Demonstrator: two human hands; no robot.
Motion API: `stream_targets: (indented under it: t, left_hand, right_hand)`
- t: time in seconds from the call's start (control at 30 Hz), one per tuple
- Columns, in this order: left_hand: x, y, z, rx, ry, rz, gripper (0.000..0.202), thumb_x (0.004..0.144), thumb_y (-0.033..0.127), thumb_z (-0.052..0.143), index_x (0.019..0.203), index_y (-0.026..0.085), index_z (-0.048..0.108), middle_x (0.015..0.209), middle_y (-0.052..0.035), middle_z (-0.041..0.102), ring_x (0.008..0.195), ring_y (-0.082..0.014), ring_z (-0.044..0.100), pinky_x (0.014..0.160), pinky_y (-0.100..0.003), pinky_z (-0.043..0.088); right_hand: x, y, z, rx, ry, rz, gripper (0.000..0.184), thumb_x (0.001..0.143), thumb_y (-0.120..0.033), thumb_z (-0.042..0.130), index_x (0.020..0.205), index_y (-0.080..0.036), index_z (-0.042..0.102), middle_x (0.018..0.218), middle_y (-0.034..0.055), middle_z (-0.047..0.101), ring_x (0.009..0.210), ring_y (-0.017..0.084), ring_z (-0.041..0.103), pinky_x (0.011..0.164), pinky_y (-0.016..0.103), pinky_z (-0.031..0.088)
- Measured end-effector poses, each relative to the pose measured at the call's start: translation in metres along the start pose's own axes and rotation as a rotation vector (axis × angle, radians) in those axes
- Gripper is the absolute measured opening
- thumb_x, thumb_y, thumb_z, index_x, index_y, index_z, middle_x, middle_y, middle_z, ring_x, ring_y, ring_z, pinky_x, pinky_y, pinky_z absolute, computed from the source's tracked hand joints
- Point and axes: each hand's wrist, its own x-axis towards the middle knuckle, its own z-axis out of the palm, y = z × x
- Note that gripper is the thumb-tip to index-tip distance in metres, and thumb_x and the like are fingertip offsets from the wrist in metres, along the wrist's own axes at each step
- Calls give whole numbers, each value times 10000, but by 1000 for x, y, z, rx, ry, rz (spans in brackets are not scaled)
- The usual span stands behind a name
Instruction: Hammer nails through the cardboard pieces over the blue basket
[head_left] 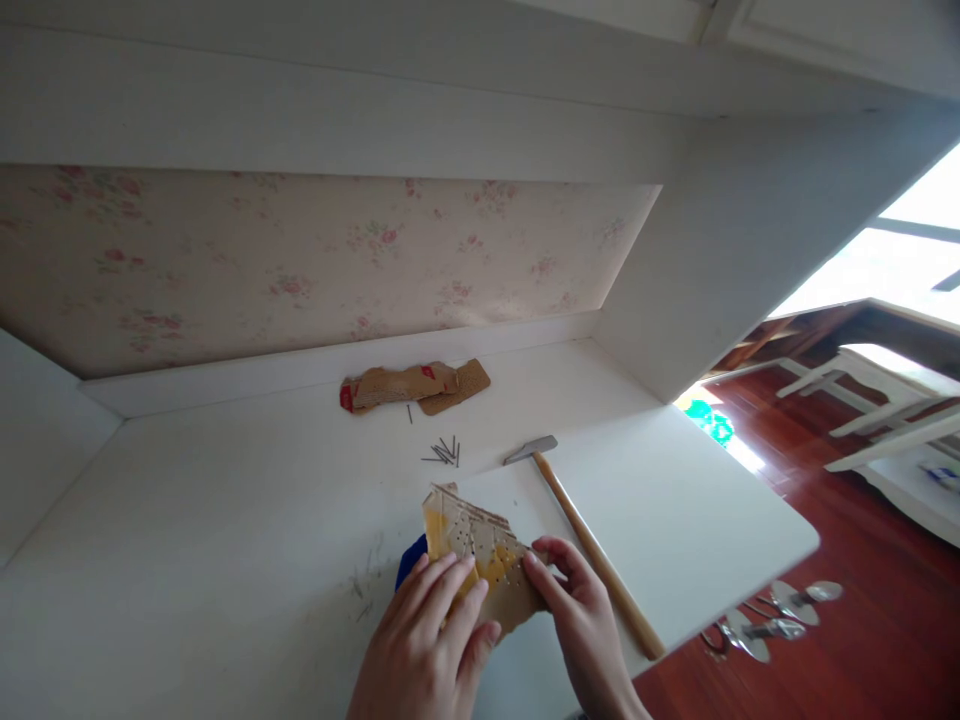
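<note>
A piece of brown cardboard (469, 530) with many small holes and yellowish tape is held between my two hands. My left hand (431, 640) lies over its left side, fingers bent around it. At its right edge, my right hand (585, 620) pinches the cardboard between thumb and fingers; whether anything small is also in that pinch I cannot make out. Something dark blue (409, 562) shows partly from behind my left hand. Beyond the cardboard lies a small heap of nails (444, 452). A hammer (581, 520) with a wooden handle rests to the right.
At the back of the white desk (225, 520) lie torn cardboard strips (405, 387) with red print, a single nail (410, 413) beside them. A shelf overhangs the desk, and a side panel (720, 230) stands at right. Slippers (765, 625) lie on the red floor.
</note>
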Motion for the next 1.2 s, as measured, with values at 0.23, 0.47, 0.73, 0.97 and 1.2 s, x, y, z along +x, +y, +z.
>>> stream_targets:
  t: [0.23,0.47,0.73,0.97,1.2]
  left_hand:
    - [0,6,7,53,-123,-36,449,855,160,533,1286,247,620,1316,-47,640,1173,-241,588,1086,-421,389]
    - [3,9,4,43,-154,-93,613,771,125,537,1369,261,545,1382,-32,596,1187,-275,548,1086,-478,310]
    - [-5,9,7,95,-159,-98,550,849,176,528,1397,233,523,1449,-33,537,1250,-266,518,1082,-441,343]
    - [-10,7,7,51,-102,-87,515,913,320,568,1415,221,502,1437,-58,547,1237,-274,558,1149,-459,312]
    - [-12,-19,-15,-299,343,-665,295,953,250,510,1221,209,628,1080,-64,755,993,-220,716,878,-302,570]
  right_hand:
    - [-3,-9,-4,-188,-77,-75,324,803,-494,727,773,-194,606,663,-28,566,631,143,491,561,240,407]
    - [1,-16,-4,-260,-184,-86,340,817,-486,714,717,-187,588,640,-24,575,604,138,491,537,241,399]
    - [3,-16,0,-190,-229,-60,357,861,-513,658,741,-181,613,616,-41,526,584,122,489,542,235,431]
    - [-8,-18,-6,71,-264,-1,325,889,-507,632,952,-198,711,760,10,639,608,145,582,533,262,498]
    - [-14,-31,0,239,-478,-55,308,925,-480,595,1102,-253,705,1054,113,748,620,165,662,531,282,498]
